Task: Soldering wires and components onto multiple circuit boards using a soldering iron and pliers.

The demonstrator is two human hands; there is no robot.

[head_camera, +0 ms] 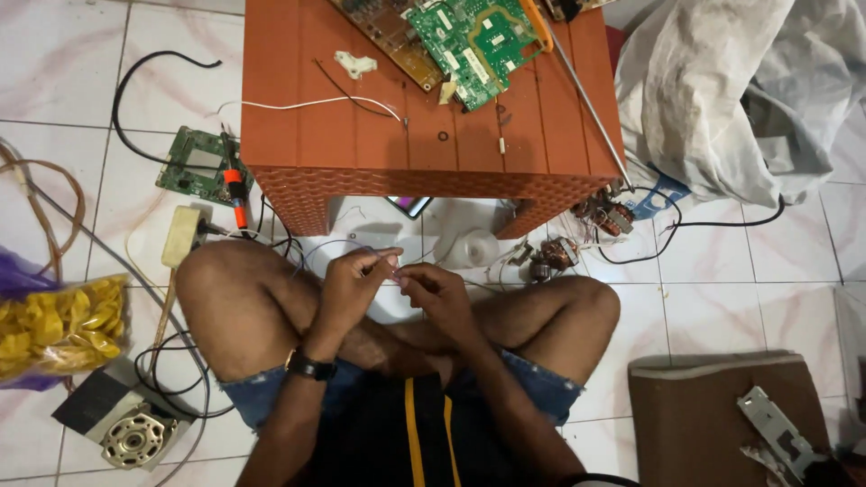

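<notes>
Floor (722, 271): white tiles, cluttered; I take the low orange tabletop (424, 117) as landmark.
Tabletop load: green circuit board (469, 41) on its far edge, loose white wire (307, 105) near its middle.
Thin wire (361, 245): just in front of the tabletop, above the crossed legs, running between both hands.
Left hand (354, 280): fingers pinched narrow on the thin wire.
Right hand (435, 293): fingertips closed on the same wire, touching the left.
Handling, my judgement: very light, limp, slippery, kinks easily; best pinched close to its end.
Left of tabletop: soldering iron (234, 185) lying on a second board (194, 162).
</notes>
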